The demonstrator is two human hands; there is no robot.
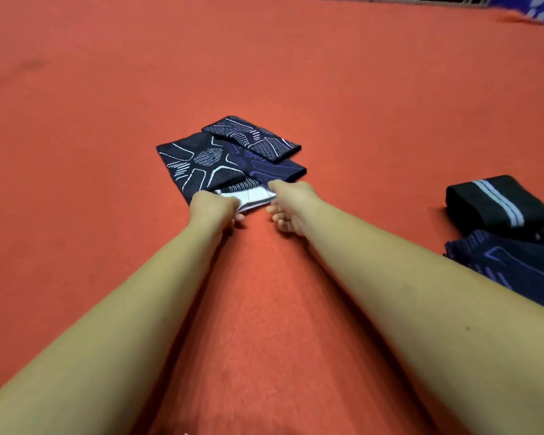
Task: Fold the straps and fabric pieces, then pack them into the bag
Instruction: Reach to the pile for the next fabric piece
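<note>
A red cloth [107, 89] covers the whole work surface, and near its middle lies the stack [195, 161] of dark patterned fabric pieces, taken here as the landmark. A smaller folded piece [252, 139] rests on the stack's far right part. Well to the right of the stack sit a black strap [490, 199], rolled or folded with pale stripes, and just nearer than it a dark blue patterned piece [509, 265]. I cannot tell whether either belongs to the bag, and no open bag shows. At the stack's near edge both hands meet a white piece [252, 196]. The left hand [212, 205] has its fingers curled around that piece's left end. The right hand [291, 202] appears to pinch its right end between thumb and curled fingers, though the contact is partly hidden. The step in hand looks like folding, with this piece being folded or squared up against the stack, and packing not yet begun. The next move likely calls for keeping both ends level so the fold lands flat on the stack. The pieces to the right of the stack look to be waiting their turn, and then the bag must be found.
</note>
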